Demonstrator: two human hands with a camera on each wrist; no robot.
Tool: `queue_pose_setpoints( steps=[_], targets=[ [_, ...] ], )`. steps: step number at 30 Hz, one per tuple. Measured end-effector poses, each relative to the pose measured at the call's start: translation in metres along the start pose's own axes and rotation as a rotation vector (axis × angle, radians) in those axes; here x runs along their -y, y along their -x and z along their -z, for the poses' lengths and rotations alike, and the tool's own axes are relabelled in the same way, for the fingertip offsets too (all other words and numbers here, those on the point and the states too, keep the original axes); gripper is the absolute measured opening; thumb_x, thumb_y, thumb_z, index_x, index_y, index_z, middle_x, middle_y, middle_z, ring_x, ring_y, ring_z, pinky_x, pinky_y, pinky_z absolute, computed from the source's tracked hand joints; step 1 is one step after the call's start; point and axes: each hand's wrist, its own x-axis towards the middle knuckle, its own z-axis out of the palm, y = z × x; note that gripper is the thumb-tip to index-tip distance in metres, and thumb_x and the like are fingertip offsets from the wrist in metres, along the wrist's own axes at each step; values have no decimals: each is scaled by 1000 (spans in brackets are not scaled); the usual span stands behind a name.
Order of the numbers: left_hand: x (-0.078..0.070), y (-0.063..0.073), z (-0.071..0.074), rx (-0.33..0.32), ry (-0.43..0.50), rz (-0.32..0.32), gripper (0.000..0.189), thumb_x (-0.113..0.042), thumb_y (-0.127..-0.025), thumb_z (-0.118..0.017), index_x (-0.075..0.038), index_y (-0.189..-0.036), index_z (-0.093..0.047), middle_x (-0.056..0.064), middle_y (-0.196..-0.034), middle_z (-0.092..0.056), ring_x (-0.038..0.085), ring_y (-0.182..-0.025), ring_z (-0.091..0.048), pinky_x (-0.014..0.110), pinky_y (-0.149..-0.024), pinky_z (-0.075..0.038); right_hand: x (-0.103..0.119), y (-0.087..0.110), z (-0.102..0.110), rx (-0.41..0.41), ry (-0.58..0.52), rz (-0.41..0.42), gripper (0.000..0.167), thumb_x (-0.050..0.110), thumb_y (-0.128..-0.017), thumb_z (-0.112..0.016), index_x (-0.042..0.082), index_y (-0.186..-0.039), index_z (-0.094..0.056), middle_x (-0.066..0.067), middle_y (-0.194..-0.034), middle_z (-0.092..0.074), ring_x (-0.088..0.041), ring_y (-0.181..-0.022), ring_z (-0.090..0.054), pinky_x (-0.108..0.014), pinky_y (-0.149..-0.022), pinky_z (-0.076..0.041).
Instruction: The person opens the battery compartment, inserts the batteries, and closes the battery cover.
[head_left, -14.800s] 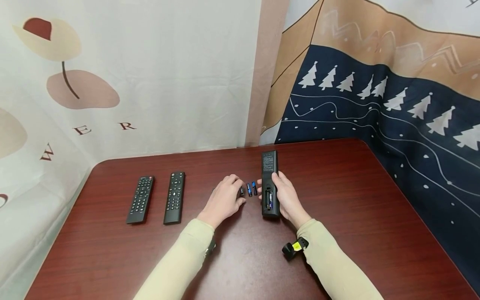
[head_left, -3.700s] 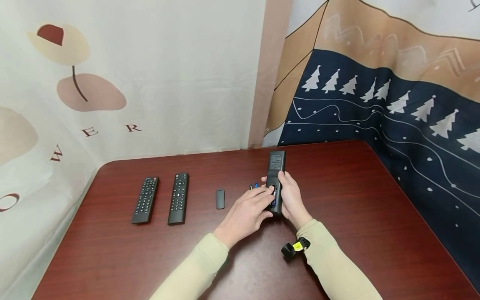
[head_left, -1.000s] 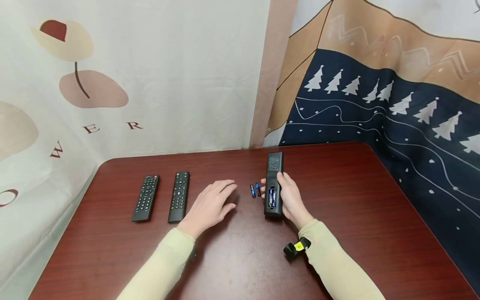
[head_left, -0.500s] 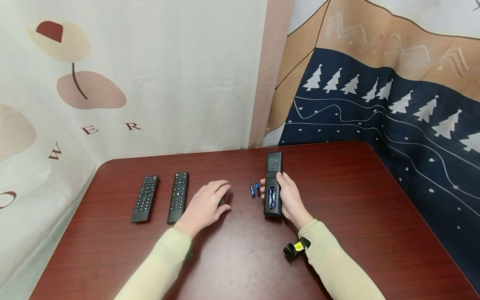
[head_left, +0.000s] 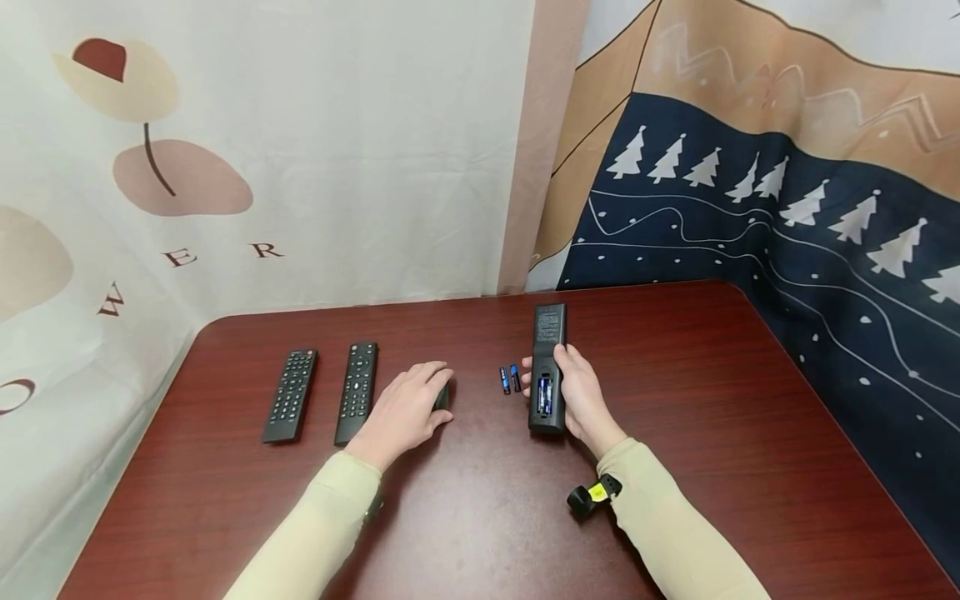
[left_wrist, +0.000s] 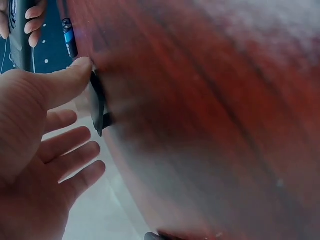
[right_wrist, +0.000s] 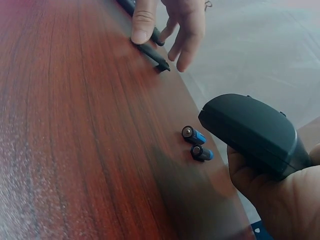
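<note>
My right hand (head_left: 583, 393) grips a black remote control (head_left: 550, 331), its back facing up. The battery compartment is uncovered, and blue batteries (head_left: 544, 395) sit inside. My left hand (head_left: 403, 414) is over the table at a small black battery cover (head_left: 442, 398), partly hidden under it in the head view. In the left wrist view, the thumb tip is right at one end of the cover (left_wrist: 97, 102), while the other fingers stretch out loosely behind it. Two loose blue-and-black batteries, one (head_left: 505, 381) beside the other (head_left: 515, 378), lie between the hands.
Two more black remotes lie buttons up on the left of the brown wooden table (head_left: 480, 517), one (head_left: 290, 396) further left and the other (head_left: 356, 393) close to my left hand. Printed cloth (head_left: 360, 167) hangs behind the table.
The left hand has left the held remote's compartment, where it pressed earlier, and moved left to the cover. Two batteries now show in the compartment. The right hand keeps its grip on the remote.
</note>
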Motion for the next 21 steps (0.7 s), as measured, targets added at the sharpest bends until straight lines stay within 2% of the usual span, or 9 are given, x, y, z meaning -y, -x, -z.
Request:
queue_pose_setpoints(
  steps=[7, 21],
  targets=[
    [0, -2, -1, 25, -7, 12, 57, -19, -82, -89, 2, -129, -64, 18, -133, -63, 35, -125, -60, 50, -103, -51, -1, 0, 0, -3, 2, -3, 46, 30, -115, -25, 10, -155, -32, -29, -135, -57, -29, -99, -69, -46, -90, -60],
    [0, -5, 2, 31, 10, -9, 49, -14, -85, -86, 2, -126, -64, 16, -125, -66, 34, -116, -63, 46, -101, -53, -2, -1, 2, 6, 13, -3, 48, 33, -115, -26, 10, -157, -29, -29, -136, -56, -27, -99, -69, -42, -90, -61]
  ],
)
